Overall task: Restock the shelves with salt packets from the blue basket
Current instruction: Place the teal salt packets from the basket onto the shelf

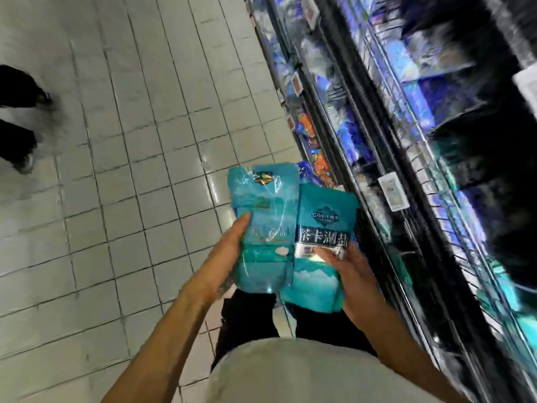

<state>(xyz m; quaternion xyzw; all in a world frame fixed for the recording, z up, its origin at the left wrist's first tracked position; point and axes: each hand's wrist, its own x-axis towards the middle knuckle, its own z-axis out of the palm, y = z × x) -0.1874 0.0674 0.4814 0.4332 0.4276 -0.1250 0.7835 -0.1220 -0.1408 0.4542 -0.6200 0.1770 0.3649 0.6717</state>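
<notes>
I hold two teal salt packets in front of my body, side by side. My left hand [225, 257] grips the left packet [266, 216] along its left edge, thumb on the front. My right hand [353, 274] grips the right packet [322, 228], which bears white characters on a dark band, thumb pressed on its front. The packets overlap slightly at their inner edges. The shelves [412, 146] run along the right side, blurred, with blue and teal goods. The blue basket is out of view.
White tiled floor [130, 141] fills the left and middle. Another person's dark shoes and legs [20, 120] stand at the far left edge. White price tags [392, 191] hang on the shelf rails. My own dark trousers and light shirt are below the packets.
</notes>
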